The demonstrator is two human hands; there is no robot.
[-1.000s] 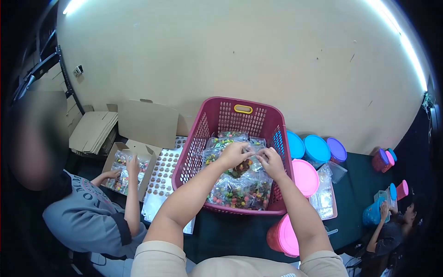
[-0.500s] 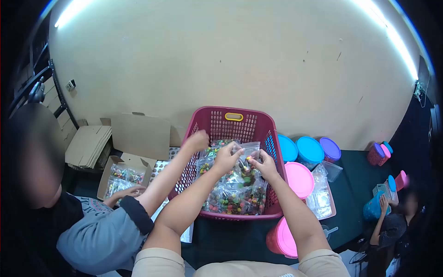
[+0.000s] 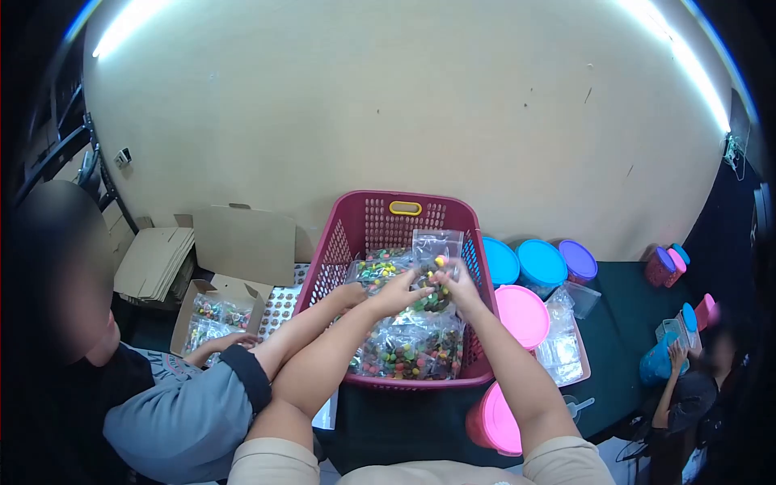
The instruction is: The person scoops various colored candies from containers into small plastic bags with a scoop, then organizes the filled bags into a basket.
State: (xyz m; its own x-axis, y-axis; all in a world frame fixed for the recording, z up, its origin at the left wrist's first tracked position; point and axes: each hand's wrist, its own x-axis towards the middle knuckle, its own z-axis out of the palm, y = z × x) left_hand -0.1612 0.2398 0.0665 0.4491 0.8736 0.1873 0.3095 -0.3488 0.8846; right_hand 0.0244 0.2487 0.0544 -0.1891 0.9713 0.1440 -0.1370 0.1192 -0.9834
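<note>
A clear zip bag of colourful candies [image 3: 439,242] is held up between my hands, over the basket. My left hand [image 3: 394,295] has its fingers closed on the bag's left side. On the other side, my right hand [image 3: 461,289], slightly blurred, grips the bag's right side. Below lie several more filled candy bags [image 3: 408,352] in a maroon plastic basket [image 3: 420,383] with perforated walls. Just left of my left hand, a co-worker's hand [image 3: 349,297] reaches into the same basket.
At left, an open cardboard box [image 3: 257,311] holds candy bags, near the co-worker's other hand. Folded cardboard [image 3: 153,259] is stacked behind it. Right of the basket stand pink-lidded tubs [image 3: 521,315], blue-lidded tubs [image 3: 541,263] and empty plastic bags [image 3: 558,343]. Another person works far right.
The candy bag now stands upright, its top raised above my hands. The co-worker's hand has come down from the basket's left rim to the bags beside my left hand.
</note>
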